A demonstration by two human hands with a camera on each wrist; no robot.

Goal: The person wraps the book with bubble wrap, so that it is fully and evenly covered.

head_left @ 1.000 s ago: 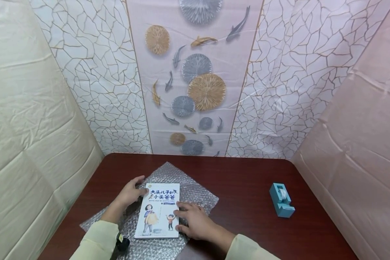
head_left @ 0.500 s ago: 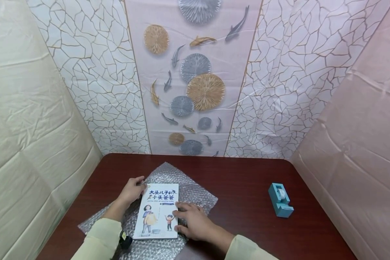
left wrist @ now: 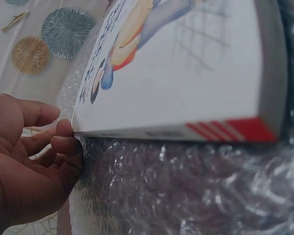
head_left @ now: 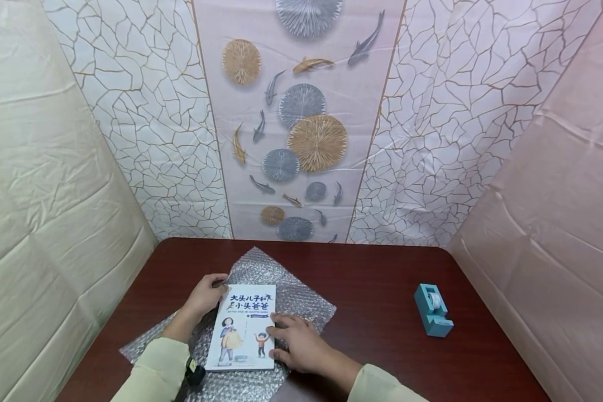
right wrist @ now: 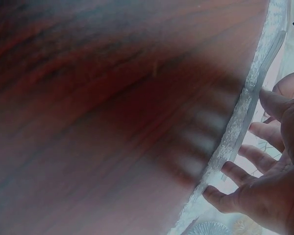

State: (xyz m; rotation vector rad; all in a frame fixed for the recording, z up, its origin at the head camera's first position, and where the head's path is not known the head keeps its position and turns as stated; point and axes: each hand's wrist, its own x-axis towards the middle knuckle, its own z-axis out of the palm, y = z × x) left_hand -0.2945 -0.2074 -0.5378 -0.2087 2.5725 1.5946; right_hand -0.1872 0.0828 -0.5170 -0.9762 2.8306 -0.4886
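Observation:
A white picture book (head_left: 243, 335) with blue Chinese title characters lies face up on a sheet of bubble wrap (head_left: 301, 290). At the book's top left corner, my left hand (head_left: 203, 297) pinches the edge of the wrap. In the left wrist view, the curled fingers (left wrist: 66, 147) meet right at the book's corner, beside its red-striped spine (left wrist: 220, 129). My right hand (head_left: 301, 341) rests along the book's right edge, fingers spread and fairly straight. The right wrist view shows those fingertips lined up against the book's side, just over the wrap.
A blue tape dispenser (head_left: 434, 310) holding a roll of clear tape stands on the right of the dark red-brown table (head_left: 372, 290). Behind the table hangs a patterned curtain (head_left: 301, 139), with pale cloth walls on both sides. A small black device (head_left: 194, 373) sits at the left wrist.
My left fingers have shifted slightly away from me onto the wrap's edge, and its far corner has risen a little. The right hand stays at the book's edge.

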